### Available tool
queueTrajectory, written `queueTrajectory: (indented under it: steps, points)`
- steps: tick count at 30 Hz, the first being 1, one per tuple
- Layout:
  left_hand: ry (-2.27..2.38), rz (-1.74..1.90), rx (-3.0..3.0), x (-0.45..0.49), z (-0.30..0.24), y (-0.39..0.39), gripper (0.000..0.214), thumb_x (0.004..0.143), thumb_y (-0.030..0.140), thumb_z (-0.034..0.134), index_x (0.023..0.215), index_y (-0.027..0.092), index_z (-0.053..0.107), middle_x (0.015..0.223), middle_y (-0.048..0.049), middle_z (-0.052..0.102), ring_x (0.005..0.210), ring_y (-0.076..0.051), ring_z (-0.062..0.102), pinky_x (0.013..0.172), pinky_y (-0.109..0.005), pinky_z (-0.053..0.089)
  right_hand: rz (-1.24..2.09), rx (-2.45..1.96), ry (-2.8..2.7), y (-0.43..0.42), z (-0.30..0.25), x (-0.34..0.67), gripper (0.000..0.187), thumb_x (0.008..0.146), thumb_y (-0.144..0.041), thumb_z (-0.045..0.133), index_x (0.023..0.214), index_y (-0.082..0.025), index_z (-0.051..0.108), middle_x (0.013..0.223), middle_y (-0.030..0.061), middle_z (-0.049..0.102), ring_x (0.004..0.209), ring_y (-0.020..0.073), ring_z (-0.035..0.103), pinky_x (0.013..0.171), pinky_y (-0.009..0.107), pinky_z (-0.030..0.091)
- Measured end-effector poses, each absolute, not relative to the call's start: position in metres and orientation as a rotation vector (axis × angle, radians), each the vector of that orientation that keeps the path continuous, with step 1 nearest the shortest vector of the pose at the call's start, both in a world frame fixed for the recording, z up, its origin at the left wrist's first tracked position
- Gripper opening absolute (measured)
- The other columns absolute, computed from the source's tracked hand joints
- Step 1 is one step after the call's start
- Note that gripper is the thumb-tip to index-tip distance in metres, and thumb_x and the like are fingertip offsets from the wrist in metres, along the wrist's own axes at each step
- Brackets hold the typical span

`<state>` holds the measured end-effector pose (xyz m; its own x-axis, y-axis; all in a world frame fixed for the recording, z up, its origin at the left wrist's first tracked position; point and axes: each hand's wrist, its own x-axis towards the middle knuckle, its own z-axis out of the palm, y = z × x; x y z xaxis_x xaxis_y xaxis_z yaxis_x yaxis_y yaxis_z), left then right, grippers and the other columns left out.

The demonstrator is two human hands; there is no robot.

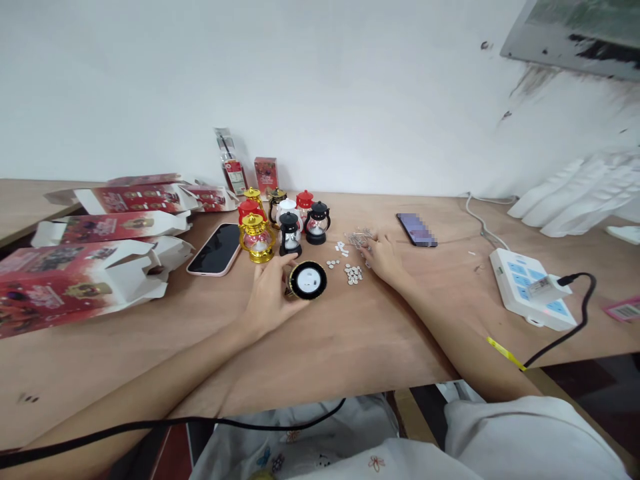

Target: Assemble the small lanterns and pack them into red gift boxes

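My left hand point(273, 293) grips a small black lantern point(307, 280) tipped on its side on the wooden table point(350, 340), its round base facing me. My right hand point(383, 257) rests further right, fingers curled over a heap of small metal pieces point(360, 239). A pile of button batteries point(353, 273) lies between the two hands. Behind the lantern stands a cluster of toy lanterns: a gold one point(257, 238), a black one point(290, 235), another black one point(317, 223), red and white ones.
Open red boxes point(80, 273) lie at the left. A phone in a pink case point(216, 249) sits by the lanterns, another phone point(417, 229) at the right. A white power strip point(533, 288) with a black cable is at the far right. White wall behind.
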<state>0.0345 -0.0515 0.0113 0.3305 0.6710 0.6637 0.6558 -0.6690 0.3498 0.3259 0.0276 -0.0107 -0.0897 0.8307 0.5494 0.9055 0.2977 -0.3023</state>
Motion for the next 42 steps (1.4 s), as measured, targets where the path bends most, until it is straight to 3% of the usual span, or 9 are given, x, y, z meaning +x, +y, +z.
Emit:
queueTrajectory:
  steps: [5, 11, 17, 22, 28, 35, 42]
  points:
    - [1.26, 1.343, 2.274, 0.04, 0.015, -0.058, 0.076, 0.071, 0.042, 0.073, 0.131, 0.021, 0.032, 0.123, -0.0107, 0.054, 0.108, -0.026, 0.058, 0.09, -0.039, 0.047, 0.148, -1.502, -1.72, 0.033, -0.014, 0.332, 0.019, 0.078, -0.036, 0.063, 0.068, -0.02, 0.064, 0.08, 0.0069, 0.059, 0.087, 0.0238, 0.053, 0.09, 0.046, 0.04]
    - [1.27, 1.464, 2.071, 0.042, 0.02, -0.057, 0.081, 0.063, 0.037, 0.08, 0.128, 0.023, 0.034, 0.126, -0.009, 0.048, 0.116, -0.027, 0.054, 0.093, -0.04, 0.049, 0.281, -1.498, -1.492, 0.036, -0.011, 0.336, 0.017, 0.079, -0.037, 0.057, 0.074, -0.02, 0.058, 0.072, 0.0007, 0.059, 0.065, 0.0159, 0.054, 0.07, 0.034, 0.045]
    - [1.006, 1.455, 1.633, 0.044, 0.014, -0.043, 0.072, 0.061, 0.035, 0.08, 0.12, 0.025, 0.039, 0.12, -0.0077, 0.054, 0.105, -0.023, 0.061, 0.08, -0.035, 0.056, 0.279, -1.431, -1.191, 0.029, 0.005, 0.335, 0.015, 0.081, -0.035, 0.052, 0.083, -0.02, 0.05, 0.076, 0.0012, 0.059, 0.067, 0.0158, 0.056, 0.066, 0.031, 0.044]
    - [0.987, 1.448, 1.399, 0.045, 0.013, -0.036, 0.067, 0.058, 0.034, 0.081, 0.111, 0.025, 0.042, 0.111, -0.004, 0.057, 0.1, -0.02, 0.062, 0.081, -0.033, 0.055, 0.365, -1.32, -1.105, 0.027, 0.01, 0.328, 0.013, 0.08, -0.032, 0.05, 0.08, -0.022, 0.042, 0.082, 0.0017, 0.062, 0.065, 0.0132, 0.057, 0.063, 0.029, 0.046]
    - [0.961, 1.348, 1.133, 0.047, 0.022, -0.042, 0.068, 0.051, 0.031, 0.082, 0.104, 0.028, 0.04, 0.107, 0.0001, 0.055, 0.092, -0.02, 0.061, 0.065, -0.033, 0.058, 0.985, -0.963, -1.009, 0.017, 0.015, 0.307, 0.027, 0.067, -0.035, 0.066, 0.077, -0.023, 0.044, 0.066, -0.0069, 0.058, 0.052, 0.007, 0.052, 0.052, 0.021, 0.044]
    - [1.006, 1.37, 1.053, 0.047, 0.016, -0.041, 0.065, 0.053, 0.034, 0.082, 0.105, 0.024, 0.043, 0.103, -0.0023, 0.059, 0.097, -0.022, 0.061, 0.08, -0.04, 0.055, 1.336, -0.807, -1.15, -0.015, 0.019, 0.272, 0.036, 0.066, -0.037, 0.077, 0.093, -0.02, 0.063, 0.071, -0.0034, 0.064, 0.056, 0.0066, 0.054, 0.053, 0.02, 0.046]
    - [1.077, 1.44, 1.184, 0.045, 0.005, -0.039, 0.063, 0.059, 0.038, 0.078, 0.106, 0.026, 0.037, 0.106, -0.0002, 0.059, 0.103, -0.019, 0.06, 0.091, -0.037, 0.05, 1.363, -0.763, -1.148, -0.031, 0.019, 0.253, 0.034, 0.073, -0.05, 0.071, 0.071, -0.02, 0.056, 0.063, -0.0038, 0.056, 0.053, 0.0075, 0.049, 0.048, 0.02, 0.042]
